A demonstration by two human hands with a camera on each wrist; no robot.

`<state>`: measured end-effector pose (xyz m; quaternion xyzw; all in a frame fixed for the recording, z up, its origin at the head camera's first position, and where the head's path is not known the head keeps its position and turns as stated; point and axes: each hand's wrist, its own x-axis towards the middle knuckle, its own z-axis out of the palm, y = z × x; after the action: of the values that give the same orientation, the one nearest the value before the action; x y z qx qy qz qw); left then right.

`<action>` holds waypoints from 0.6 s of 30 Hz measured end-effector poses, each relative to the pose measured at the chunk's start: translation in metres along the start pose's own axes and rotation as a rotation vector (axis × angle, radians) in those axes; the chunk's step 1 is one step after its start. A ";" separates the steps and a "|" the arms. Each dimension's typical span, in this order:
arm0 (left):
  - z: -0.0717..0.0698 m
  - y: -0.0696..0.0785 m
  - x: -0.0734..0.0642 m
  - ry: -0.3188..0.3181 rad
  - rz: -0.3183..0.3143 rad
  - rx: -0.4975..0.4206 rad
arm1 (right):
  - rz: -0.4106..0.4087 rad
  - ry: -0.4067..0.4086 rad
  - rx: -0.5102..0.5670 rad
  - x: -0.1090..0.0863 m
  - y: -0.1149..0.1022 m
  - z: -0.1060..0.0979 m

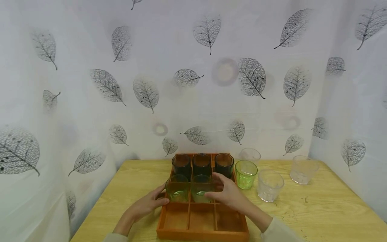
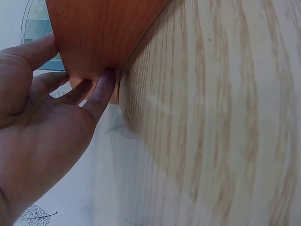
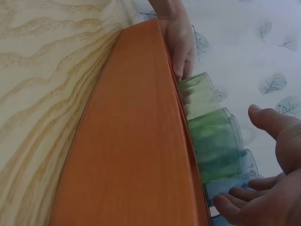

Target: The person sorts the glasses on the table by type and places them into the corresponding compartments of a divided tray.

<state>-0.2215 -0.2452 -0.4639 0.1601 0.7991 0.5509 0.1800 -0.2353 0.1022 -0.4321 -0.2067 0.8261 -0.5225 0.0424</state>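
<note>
A reddish-brown wooden box (image 1: 202, 234) with a grid of compartments holds three dark glasses in its back row, one being the left dark glass (image 1: 181, 164). Two green glasses stand in the middle row: the left green glass (image 1: 177, 191) and the middle green glass (image 1: 201, 192). My left hand (image 1: 147, 204) rests on the box's left side, its fingertips touching the outer wall in the left wrist view. Beside the middle green glass my right hand (image 1: 228, 193) is spread, thumb and fingers apart, holding nothing. In the right wrist view this hand (image 3: 275, 174) appears apart from the green glass (image 3: 216, 146).
Right of the box stand another green glass (image 1: 246, 178) and three clear ones: a near clear glass (image 1: 270, 188), a far clear glass (image 1: 250, 154) and a right clear glass (image 1: 303, 171). The wood-grain table (image 1: 314, 215) meets a leaf-patterned curtain (image 1: 181, 107) behind.
</note>
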 end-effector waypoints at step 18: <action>0.000 0.001 0.000 -0.021 0.005 -0.013 | -0.051 0.043 0.076 -0.023 0.012 -0.046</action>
<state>-0.2212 -0.2457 -0.4631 0.1665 0.7931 0.5549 0.1880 -0.2314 0.1540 -0.4255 -0.2146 0.8010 -0.5586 0.0192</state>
